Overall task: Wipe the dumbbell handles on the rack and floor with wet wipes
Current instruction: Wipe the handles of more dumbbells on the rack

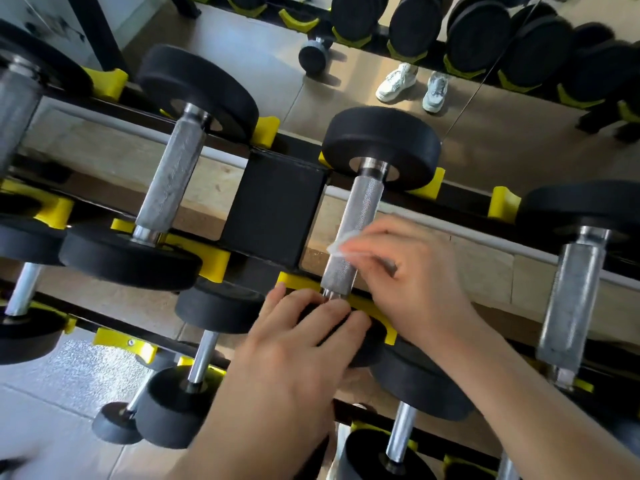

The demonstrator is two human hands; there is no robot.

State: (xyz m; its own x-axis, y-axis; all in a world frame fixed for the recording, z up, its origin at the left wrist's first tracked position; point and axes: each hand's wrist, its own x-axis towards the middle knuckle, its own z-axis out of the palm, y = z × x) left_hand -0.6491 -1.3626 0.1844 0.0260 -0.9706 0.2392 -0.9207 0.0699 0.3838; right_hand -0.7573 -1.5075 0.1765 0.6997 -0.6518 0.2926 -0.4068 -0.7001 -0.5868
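- The right hand [415, 271] pinches a small white wet wipe [341, 245], with the fingers [367, 237] bunched on it and pressing it against the dumbbell handle [362, 209].
- The wipe sits on the right side of the handle, a little below its middle, and part of it is hidden under the fingertips.
- The handle is ridged bare metal and belongs to the middle dumbbell on the top row of the rack [273, 209].
- This dumbbell lies across two yellow cradles [375, 311], with its far black weight [381, 143] pointing away from the person.
- The left hand [298, 344] rests on the near black weight [367, 344] of the same dumbbell.
- Its fingers lie close together and only lightly bent across the top of the weight, with the tips reaching the collar where the handle ends.
- The left thumb cannot be seen.
- A larger dumbbell [173, 178] lies on the same row to the left, and another [571, 299] lies to the right, both well apart from the hands.
- Smaller dumbbells [204, 351] with thin shiny bars sit on the lower row, beneath the hands.
- A mirror [485, 126] behind the rack reflects a pair of pale shoes [394, 81] and more black weights.
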